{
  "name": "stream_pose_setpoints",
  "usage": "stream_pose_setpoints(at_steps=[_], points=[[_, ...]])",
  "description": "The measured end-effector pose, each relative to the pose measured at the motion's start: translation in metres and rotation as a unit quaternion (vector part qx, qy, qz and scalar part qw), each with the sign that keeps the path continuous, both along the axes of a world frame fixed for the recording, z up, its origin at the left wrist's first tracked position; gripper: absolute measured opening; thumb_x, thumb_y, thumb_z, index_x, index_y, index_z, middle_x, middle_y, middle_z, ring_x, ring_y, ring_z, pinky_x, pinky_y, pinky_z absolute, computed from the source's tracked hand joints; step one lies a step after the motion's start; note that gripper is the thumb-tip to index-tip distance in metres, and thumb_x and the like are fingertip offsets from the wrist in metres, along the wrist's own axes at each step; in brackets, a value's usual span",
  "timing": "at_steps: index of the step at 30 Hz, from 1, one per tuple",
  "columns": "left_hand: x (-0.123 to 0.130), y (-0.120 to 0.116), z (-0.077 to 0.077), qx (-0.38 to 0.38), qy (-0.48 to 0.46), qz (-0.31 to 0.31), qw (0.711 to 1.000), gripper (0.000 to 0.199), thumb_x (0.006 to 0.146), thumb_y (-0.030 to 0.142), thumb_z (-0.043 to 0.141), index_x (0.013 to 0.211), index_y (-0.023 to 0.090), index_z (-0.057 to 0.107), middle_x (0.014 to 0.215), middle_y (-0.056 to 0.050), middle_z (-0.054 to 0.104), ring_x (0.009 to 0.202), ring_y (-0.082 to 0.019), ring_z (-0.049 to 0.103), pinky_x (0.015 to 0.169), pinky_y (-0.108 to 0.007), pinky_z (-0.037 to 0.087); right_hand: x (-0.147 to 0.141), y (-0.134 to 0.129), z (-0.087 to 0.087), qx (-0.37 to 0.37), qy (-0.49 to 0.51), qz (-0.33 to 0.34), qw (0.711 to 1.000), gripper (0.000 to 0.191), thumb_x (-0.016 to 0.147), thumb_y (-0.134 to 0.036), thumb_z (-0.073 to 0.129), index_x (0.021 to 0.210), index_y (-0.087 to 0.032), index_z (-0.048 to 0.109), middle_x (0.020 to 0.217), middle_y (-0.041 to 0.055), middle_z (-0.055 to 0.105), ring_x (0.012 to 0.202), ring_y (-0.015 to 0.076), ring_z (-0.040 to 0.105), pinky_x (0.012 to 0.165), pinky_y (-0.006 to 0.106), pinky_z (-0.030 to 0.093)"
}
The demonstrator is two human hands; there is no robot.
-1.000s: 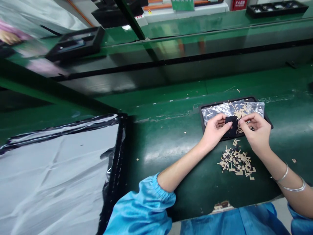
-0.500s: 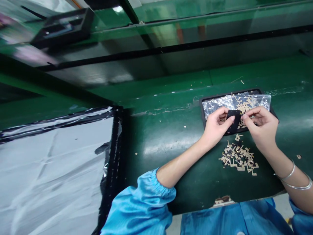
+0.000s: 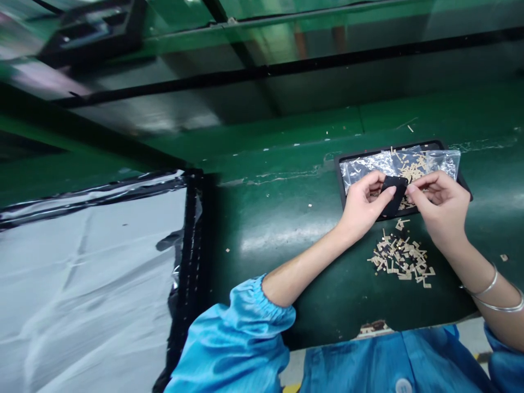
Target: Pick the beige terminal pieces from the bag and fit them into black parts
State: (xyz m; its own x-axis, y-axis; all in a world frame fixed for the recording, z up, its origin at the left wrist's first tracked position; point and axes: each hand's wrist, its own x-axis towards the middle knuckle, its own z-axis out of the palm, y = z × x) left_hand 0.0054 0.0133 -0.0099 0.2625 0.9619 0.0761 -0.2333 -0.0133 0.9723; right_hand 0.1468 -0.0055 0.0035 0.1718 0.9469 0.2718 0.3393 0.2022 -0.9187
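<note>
My left hand (image 3: 365, 203) pinches a flat black piece (image 3: 393, 195) between thumb and fingers, above a black tray (image 3: 339, 177). At the right edge of that piece, my right hand (image 3: 444, 204) has its thumb and index finger pressed together; what they hold, if anything, is too small to make out. Under both hands, a clear plastic bag (image 3: 444, 161) lies across the tray, with small beige pieces (image 3: 415, 165) on or in it. Nearer my body, a loose pile of small beige and dark pieces (image 3: 403, 257) rests on the green table (image 3: 266, 218).
On the left stands a large black-edged frame or box with a whitish sheet (image 3: 102, 284). A dark green post (image 3: 82, 139) slants behind it. At the upper left is a blurred black tray (image 3: 94, 33). Small scraps dot the table.
The whole view has shifted slightly. Both hands stay together over the tray, and the black piece is turned a little between them.
</note>
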Motion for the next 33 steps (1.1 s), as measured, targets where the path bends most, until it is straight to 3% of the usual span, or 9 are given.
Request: stream_pose_setpoints(at_steps=[7,33], points=[[0.0008,0.0005,-0.0005,-0.006,-0.007,-0.001,1.000,0.025,0.077,0.036,0.065,0.073,0.016,0.050,0.069,0.002,0.054,0.065,-0.008,0.051,0.061,-0.020,0.042,0.0025,0.0034,-0.0074,-0.019,0.061,0.006,0.998,0.008,0.074,-0.016,0.066,0.071,-0.021,0.060,0.065,-0.0014,0.060,0.055,0.0114,0.056,0.046,0.024,0.042],[0.0000,0.0018,-0.0021,0.016,0.012,-0.001,1.000,0.027,0.078,0.038,0.066,0.073,0.016,0.050,0.070,0.002,0.053,0.066,-0.009,0.052,0.060,-0.021,0.042,0.0023,0.0063,-0.0082,-0.025,0.070,0.008,0.997,0.009,0.074,-0.018,0.066,0.069,-0.021,0.059,0.063,-0.0017,0.060,0.053,0.0108,0.055,0.046,0.024,0.043]])
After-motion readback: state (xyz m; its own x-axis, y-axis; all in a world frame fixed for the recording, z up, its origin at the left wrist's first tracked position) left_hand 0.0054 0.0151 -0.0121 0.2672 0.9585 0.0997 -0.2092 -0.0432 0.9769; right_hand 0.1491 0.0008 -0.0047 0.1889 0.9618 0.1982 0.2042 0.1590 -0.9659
